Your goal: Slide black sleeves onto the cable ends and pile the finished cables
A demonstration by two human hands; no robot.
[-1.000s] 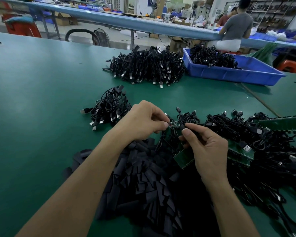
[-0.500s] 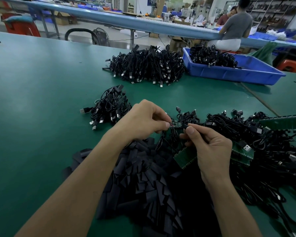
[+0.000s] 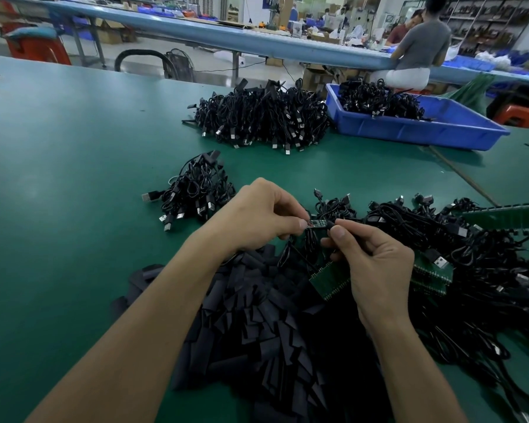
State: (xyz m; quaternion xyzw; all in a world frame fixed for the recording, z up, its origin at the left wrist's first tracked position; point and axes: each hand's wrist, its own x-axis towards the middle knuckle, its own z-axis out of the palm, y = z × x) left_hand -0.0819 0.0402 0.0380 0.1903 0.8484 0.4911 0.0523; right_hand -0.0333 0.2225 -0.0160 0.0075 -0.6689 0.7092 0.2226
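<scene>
Green table (image 3: 74, 178). Entries run left to right.

- Small pile of finished cables (image 3: 196, 193): lies just left of the left fingers, apart from them. Position unchanged from 1.0 s ago.
- Left hand (image 3: 257, 215): fingers curled, thumb and forefinger closed narrow on the cable end (image 3: 316, 222), a small bare board with red marks at its left edge. Same pinch as in both earlier frames; the hand has barely moved.
- Heap of loose sleeves (image 3: 257, 315): under both wrists, below the fingers. No change seen.
- Far pile (image 3: 263, 117): well beyond the fingertips, unmoved.
- Black sleeve (image 3: 331, 222): at the right edge of the board, between the two sets of fingertips. How far it covers the board cannot be told.
- Right hand (image 3: 376, 264): thumb and forefinger pinch the sleeve, the other fingers curled in. The thumb tip sits slightly further right than 1.0 s ago and matches the 0.5 s frame.
- Blue bin (image 3: 409, 132): far beyond the right fingers, cables inside.
- Tangle of cables (image 3: 440, 239): just right of the right hand, same layout.
- Green strip (image 3: 507, 215): on the tangle's far right edge.
</scene>
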